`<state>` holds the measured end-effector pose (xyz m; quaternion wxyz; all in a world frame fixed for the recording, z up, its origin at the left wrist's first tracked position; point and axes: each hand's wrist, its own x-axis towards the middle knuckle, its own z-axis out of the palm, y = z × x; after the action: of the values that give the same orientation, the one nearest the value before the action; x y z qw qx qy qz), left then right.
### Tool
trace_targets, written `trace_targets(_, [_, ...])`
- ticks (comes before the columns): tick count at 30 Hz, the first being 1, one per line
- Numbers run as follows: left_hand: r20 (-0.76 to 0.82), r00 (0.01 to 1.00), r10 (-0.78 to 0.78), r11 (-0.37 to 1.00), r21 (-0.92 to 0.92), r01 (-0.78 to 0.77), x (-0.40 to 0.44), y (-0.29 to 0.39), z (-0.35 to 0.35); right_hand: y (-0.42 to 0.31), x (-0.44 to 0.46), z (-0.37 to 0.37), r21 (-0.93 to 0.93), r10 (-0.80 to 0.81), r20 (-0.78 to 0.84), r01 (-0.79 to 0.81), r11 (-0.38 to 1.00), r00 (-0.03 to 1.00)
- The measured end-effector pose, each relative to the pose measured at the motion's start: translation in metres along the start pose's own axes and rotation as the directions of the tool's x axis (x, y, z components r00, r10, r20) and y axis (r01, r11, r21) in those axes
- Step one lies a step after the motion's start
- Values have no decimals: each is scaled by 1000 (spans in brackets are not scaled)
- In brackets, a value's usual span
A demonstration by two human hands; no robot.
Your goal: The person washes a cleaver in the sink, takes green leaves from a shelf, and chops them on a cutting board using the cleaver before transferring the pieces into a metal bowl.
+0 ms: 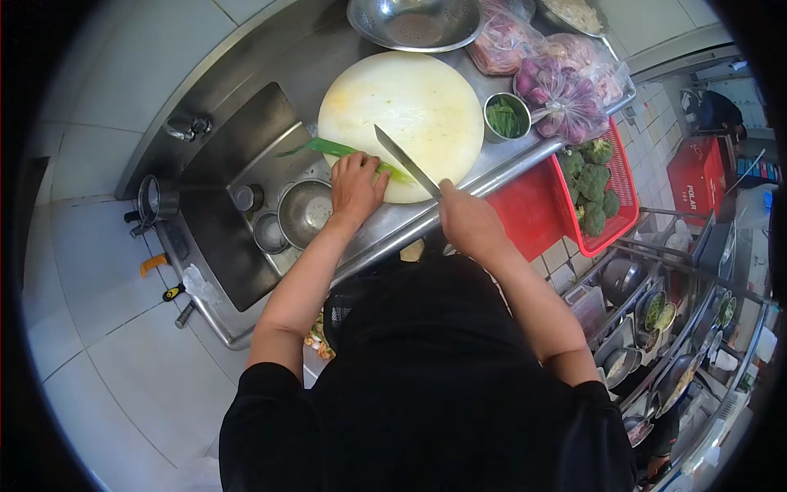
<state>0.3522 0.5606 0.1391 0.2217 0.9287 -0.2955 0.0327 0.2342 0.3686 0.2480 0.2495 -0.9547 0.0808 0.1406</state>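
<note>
A round white cutting board (393, 98) lies on the steel counter. Across its near left part rests a leek (331, 148), its dark green leaves at the left and its paler stalk toward the right. My left hand (358, 189) is closed over the middle of the leek, pressing it to the board. My right hand (470, 220) grips the handle of a kitchen knife (406, 160), whose blade points away and to the left above the board. Whether the blade touches the leek, I cannot tell. Beside the board's right edge stands a metal cup (498, 123) holding cut green leaves.
To the left is a steel sink (238, 234) with a metal bowl (288, 215) and small cups. A colander (416, 25) sits behind the board. Bags of red onions (566, 94) and meat (498, 41) lie at right. Broccoli fills a red basket (627, 205) below the counter edge.
</note>
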Motion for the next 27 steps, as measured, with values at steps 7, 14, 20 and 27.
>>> trace_targets(7, [-31, 998, -50, 998, -34, 49, -2, 5, 3, -17, 18, -18, -199, -36, 177, 71, 977, 984])
trace_targets(14, [-2, 997, -83, 990, -111, 83, -2, 2, 0, 22, 3, 23, -187, -14, 156, 43, 981, 988])
trace_targets(20, [-16, 1000, -3, 992, -126, 1, -2, -5, 1, -4, 44, 3, -211, -3, 170, 40, 977, 985])
trace_targets(27, [-1, 999, -37, 989, -144, 37, -1, -4, -1, 12, -9, 9, -162, -52, 206, 86, 983, 977])
